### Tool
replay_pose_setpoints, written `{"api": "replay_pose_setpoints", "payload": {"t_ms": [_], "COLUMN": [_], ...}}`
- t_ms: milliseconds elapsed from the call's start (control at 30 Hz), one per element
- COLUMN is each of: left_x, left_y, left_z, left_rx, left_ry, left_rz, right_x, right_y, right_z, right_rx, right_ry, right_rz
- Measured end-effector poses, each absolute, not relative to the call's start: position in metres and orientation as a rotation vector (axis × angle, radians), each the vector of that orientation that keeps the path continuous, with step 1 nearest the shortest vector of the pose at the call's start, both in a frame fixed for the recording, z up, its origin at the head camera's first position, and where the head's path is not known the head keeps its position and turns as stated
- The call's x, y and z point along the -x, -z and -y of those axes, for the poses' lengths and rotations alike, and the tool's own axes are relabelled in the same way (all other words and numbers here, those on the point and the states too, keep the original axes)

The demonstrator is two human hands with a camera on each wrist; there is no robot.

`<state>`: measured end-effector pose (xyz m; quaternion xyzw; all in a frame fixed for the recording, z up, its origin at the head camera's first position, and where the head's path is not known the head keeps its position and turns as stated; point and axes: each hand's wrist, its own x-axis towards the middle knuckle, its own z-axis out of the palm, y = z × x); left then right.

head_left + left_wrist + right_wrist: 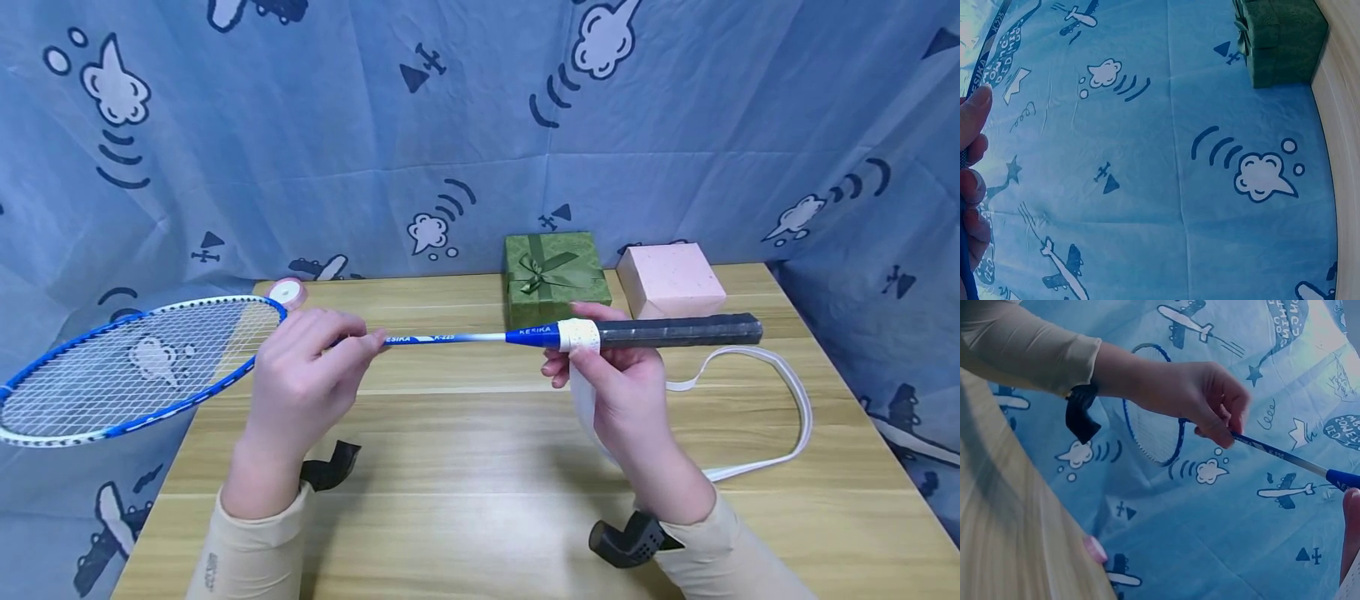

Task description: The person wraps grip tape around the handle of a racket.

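Tabletop (450,450) beneath, racket (534,336) in both hands (306,375) (628,387)

A wood-grain table (450,467) bears a green box (558,283), pink box (671,279), roll (288,292) and white tape (805,408).

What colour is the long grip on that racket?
The grip is black; the head view shows it best.

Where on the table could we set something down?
Bare: the wooden table between the beige sleeves, and between the round pink roll and green ribboned box. Crowded: around that box, the pink box and looped white tape.
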<state>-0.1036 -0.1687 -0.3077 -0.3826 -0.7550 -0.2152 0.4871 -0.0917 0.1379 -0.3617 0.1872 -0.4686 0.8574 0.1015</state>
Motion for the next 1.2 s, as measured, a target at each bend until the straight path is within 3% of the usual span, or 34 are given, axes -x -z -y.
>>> {"api": "replay_pose_setpoints", "payload": {"t_ms": [333, 867, 1200], "left_x": [0.1021, 0.1018, 0.1005], "left_y": [0.3040, 0.3049, 0.3055], "left_z": [0.1747, 0.1743, 0.1732], "left_rx": [0.956, 0.953, 1.016], "left_ry": [0.540, 0.485, 0.500], "left_rz": [1.887, 1.918, 1.914], "right_x": [0.0956, 0.0907, 0.0922], "right_y": [0.3628, 0.3619, 0.3645], "right_z": [-0.1438, -0.1382, -0.1398], "right_rx": [-0.784, -0.602, -0.689], "right_ry": [-2.575, -2.523, -2.521], "right_rz": [1.353, 1.373, 1.335]}}
